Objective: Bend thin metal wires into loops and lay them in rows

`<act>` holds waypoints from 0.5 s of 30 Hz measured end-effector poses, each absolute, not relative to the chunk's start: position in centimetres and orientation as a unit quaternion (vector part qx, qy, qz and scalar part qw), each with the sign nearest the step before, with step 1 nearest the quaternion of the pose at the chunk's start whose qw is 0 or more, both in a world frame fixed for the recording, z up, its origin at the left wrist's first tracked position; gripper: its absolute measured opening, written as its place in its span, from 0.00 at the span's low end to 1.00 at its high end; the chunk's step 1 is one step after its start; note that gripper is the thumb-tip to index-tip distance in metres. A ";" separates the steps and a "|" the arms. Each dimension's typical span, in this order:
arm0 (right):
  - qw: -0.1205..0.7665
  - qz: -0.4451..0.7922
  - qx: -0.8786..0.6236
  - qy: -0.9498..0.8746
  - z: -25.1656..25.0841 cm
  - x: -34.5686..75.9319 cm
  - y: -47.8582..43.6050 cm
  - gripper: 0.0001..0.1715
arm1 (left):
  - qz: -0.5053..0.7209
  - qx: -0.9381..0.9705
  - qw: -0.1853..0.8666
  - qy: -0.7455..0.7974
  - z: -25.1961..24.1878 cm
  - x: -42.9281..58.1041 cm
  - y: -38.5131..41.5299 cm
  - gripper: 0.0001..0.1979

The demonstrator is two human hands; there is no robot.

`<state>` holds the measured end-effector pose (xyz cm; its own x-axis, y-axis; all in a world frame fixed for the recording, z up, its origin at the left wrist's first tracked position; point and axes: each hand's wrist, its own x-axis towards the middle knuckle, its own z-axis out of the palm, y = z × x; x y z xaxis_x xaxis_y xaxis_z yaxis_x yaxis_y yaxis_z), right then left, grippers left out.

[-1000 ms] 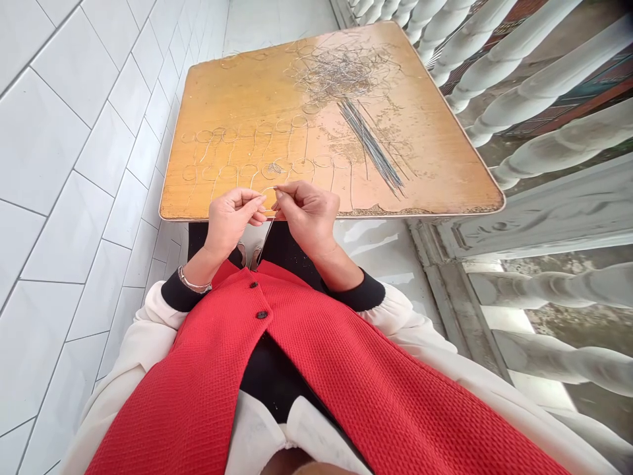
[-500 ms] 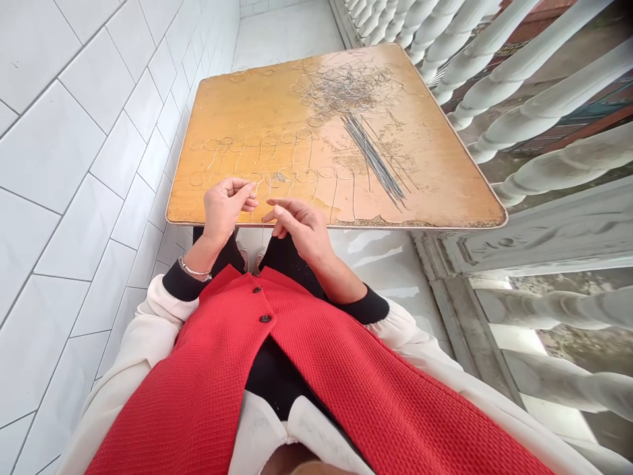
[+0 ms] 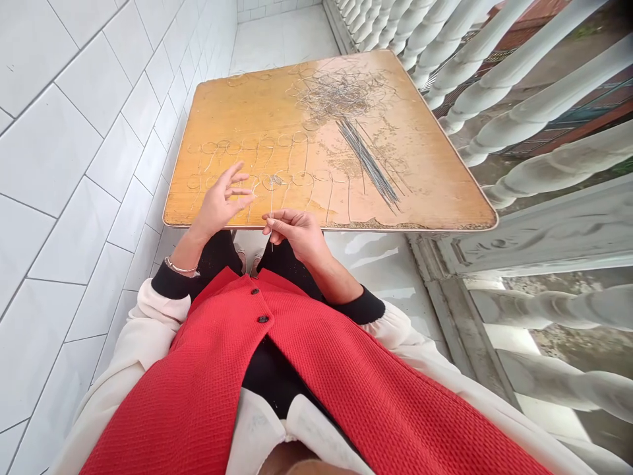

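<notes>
Between the thumb and fingers of my right hand, a thin wire stands roughly upright, just at the table's near edge. My left hand is open beside it on the left, fingers spread, apart from the wire. Beyond my hands lie wires bent into loops with straight tails, set out in two rows. A small grey clump sits among the nearer row, behind the held wire.
The worn wooden table carries a bundle of straight wires and, farther back, a tangled heap of looped wires. A white tiled wall runs along the left. White balusters line the right side.
My left hand has opened and moved left, away from the right. The right hand has closed its fingers on the wire and sits slightly lower. The view has shifted a little.
</notes>
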<state>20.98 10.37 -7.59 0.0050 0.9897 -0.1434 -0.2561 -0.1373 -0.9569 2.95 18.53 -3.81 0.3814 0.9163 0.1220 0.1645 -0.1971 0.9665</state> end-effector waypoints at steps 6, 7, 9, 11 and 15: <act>0.515 0.600 -0.462 -0.402 -7.3 21.0 10.1 0.22 | 0.236 0.871 0.317 0.293 -3.9 2.5 20.5 0.41; 0.512 0.606 -0.456 -0.403 -7.2 21.0 10.0 0.22 | 0.224 0.884 0.299 0.282 -3.9 2.8 20.7 0.40; 0.504 0.621 -0.445 -0.402 -6.9 21.2 9.8 0.21 | 0.216 0.894 0.283 0.273 -3.9 3.6 21.1 0.37; 0.496 0.638 -0.434 -0.398 -6.7 21.3 9.7 0.20 | 0.222 0.887 0.295 0.279 -3.9 4.3 21.3 0.34; 0.488 0.679 -0.406 -0.369 -6.5 21.8 9.6 0.18 | 0.253 0.852 0.348 0.299 -3.7 5.2 20.9 0.29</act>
<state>21.77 9.64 -6.45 -0.1936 0.9622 -0.1915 -0.3630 -0.2516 -0.8972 5.16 20.93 -3.68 0.6930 0.6859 0.2222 0.3335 -0.5782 0.7446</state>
